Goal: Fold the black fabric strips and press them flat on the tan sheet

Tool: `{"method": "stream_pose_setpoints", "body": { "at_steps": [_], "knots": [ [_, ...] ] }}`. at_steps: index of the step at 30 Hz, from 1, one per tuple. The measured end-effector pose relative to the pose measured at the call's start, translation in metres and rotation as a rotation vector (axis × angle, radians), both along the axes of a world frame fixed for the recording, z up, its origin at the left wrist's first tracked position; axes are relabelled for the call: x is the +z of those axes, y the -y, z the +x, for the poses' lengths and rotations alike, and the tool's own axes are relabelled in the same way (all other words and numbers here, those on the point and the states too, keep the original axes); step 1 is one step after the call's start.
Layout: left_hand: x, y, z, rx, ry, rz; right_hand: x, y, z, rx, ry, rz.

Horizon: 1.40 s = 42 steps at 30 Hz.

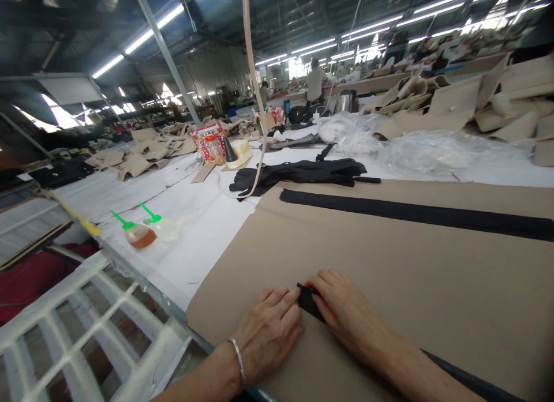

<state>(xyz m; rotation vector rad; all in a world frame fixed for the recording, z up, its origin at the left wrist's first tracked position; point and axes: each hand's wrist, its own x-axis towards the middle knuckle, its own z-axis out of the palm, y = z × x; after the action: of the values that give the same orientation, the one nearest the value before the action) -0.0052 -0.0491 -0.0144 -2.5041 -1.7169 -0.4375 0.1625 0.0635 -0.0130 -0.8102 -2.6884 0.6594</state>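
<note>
A large tan board [389, 263] covers the near part of the white table. My left hand [268, 327], with a silver bracelet on the wrist, lies flat on the board, fingers stretched out beside the end of a black strip [308, 301]. My right hand [346, 312] presses down on that strip's end, fingers curled over it; the strip runs back under my right forearm. A second long black strip [415, 213] lies across the board farther away. A pile of black strips [303, 172] sits beyond the board's far edge.
Two squeeze bottles with green nozzles [142, 232] lie on the white table [194, 240] at left. A white grid frame [86, 327] stands at near left. A hose [253, 90] hangs from above. Tan cut pieces [467, 105] and clear plastic [428, 151] fill the back. A person [315, 82] stands far off.
</note>
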Motion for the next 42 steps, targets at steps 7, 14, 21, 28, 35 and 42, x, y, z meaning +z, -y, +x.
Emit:
{"method": "stream_pose_setpoints", "body": {
  "at_steps": [7,14,21,28,35,42],
  "knots": [
    [-0.007,-0.001,-0.004,-0.005,-0.052,0.05,0.006,0.0,0.001,-0.011,0.039,-0.019],
    [-0.006,0.0,-0.006,0.007,-0.064,0.024,0.002,-0.005,0.001,0.007,-0.026,-0.072],
    [-0.005,0.003,-0.005,0.039,-0.024,-0.018,-0.007,0.0,0.004,0.084,-0.113,-0.012],
    [-0.003,0.003,-0.008,0.046,0.009,-0.052,-0.016,0.006,0.007,0.114,-0.064,0.176],
    [0.003,0.002,-0.012,0.025,0.02,-0.092,-0.018,0.007,0.008,0.163,-0.038,0.339],
    [0.008,0.001,-0.024,0.023,0.026,-0.081,-0.016,0.008,0.006,0.182,-0.021,0.438]
  ]
}}
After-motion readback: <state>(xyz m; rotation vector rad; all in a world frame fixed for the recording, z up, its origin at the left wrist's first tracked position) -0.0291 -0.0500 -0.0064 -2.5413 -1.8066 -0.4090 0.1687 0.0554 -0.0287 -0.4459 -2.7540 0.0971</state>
